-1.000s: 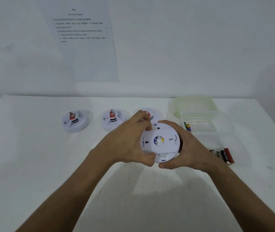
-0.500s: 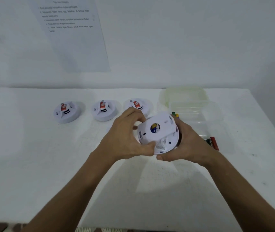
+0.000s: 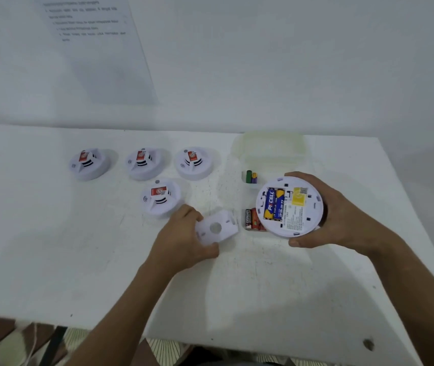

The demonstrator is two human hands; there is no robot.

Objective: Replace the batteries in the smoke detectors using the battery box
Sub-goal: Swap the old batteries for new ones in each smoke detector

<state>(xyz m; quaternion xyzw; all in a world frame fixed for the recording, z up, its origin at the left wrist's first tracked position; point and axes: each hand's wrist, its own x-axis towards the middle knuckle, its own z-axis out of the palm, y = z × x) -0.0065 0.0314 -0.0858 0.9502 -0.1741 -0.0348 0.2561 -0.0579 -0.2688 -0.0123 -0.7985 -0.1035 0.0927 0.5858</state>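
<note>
Smoke detector [image 3: 289, 208], white & round, sits right of centre in the frame, held w/ its underside up by the right hand [image 3: 337, 215], whose fingers curl round the far rim and thumb hooks the near edge. Its battery bay is uncovered: two blue-and-yellow batteries [image 3: 274, 204] lie side by side in it, next to a yellow sticker. 0.5 s ago both hands were clamped together on the closed unit; now they're apart. The left hand [image 3: 184, 239], centre frame, grips the detached white cover plate [image 3: 217, 227] w/ a round hole in it, low over the surface [image 3: 52, 247]; can't tell if the plate touches it.

Behind the held detector is the clear battery box [image 3: 271, 154], partly hidden; green & purple cells [image 3: 251, 177] show at its far left, red/black cells [image 3: 253, 220] at its near left, just beside the detector's rim.

Four more detectors: three in a row across the upper left of the surface [image 3: 89, 163] [image 3: 144, 163] [image 3: 194, 162], a fourth [image 3: 161, 196] nearer, just above the left hand; that one was hidden behind the hands earlier.

Printed sheet [image 3: 91, 35] hangs on the wall, upper left; text too blurred to read.
</note>
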